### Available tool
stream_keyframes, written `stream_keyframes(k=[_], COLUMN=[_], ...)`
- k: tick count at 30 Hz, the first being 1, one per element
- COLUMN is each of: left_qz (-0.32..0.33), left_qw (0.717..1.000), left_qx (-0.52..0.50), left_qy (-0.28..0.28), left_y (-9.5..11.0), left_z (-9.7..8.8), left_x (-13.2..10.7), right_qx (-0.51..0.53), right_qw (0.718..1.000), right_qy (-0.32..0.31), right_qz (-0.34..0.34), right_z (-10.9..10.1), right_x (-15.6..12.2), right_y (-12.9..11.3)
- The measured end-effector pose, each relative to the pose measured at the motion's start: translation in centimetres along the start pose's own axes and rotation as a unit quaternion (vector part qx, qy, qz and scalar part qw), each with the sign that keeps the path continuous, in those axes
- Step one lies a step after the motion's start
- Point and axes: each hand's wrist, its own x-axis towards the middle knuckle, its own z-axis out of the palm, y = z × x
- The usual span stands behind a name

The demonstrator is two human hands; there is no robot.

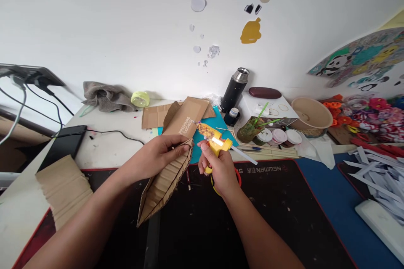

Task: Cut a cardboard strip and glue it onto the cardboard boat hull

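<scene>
My left hand is closed on the upper end of a folded cardboard piece, shaped like a narrow boat with pointed ends. It hangs tilted over the black desk mat. In my right hand is a yellow hot glue gun, with a pale glue stick poking out of its back. The gun's nozzle points up and left, just above the cardboard piece's upper tip. Whether the nozzle touches the cardboard I cannot tell. Behind both hands lie cardboard sheets and a blue sheet.
A black thermos stands against the wall, right of the cardboard. Nearby are a glass jar with green sticks, several small paint pots and a round tub. Paper strips lie far right. At left is a loose cardboard scrap.
</scene>
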Motion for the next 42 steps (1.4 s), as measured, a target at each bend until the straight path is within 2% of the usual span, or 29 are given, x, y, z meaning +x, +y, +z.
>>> stream_keyframes(k=[7,12,18,26,31,38,42], left_qz=[0.032,0.098,0.19,0.224,0.199,0.064,0.007], left_qw=[0.997,0.988,0.975,0.97,0.977,0.998,0.997], left_qx=[0.065,0.11,0.109,0.097,0.072,0.002,-0.082], left_qy=[-0.022,-0.045,-0.031,-0.016,-0.015,-0.004,0.01], left_y=[0.4,1.3,1.8,1.8,1.7,0.6,-0.1], left_z=[0.6,0.8,0.6,0.4,0.4,-0.4,-1.5], left_x=[-0.2,-0.4,-0.6,-0.5,-0.4,-0.3,-0.4], right_qx=[-0.016,-0.001,0.02,0.027,0.017,0.026,0.039], right_qw=[1.0,1.0,1.0,1.0,1.0,0.999,0.998], right_qy=[-0.001,0.002,0.005,-0.001,-0.003,0.009,-0.026], right_qz=[-0.003,0.008,0.014,0.014,0.006,-0.019,-0.031], right_z=[0.0,0.1,0.2,0.2,0.3,0.0,-0.2], right_x=[-0.2,-0.1,-0.2,-0.1,-0.2,-0.3,-0.6], right_y=[-0.1,0.0,0.0,-0.1,-0.3,-0.9,-1.1])
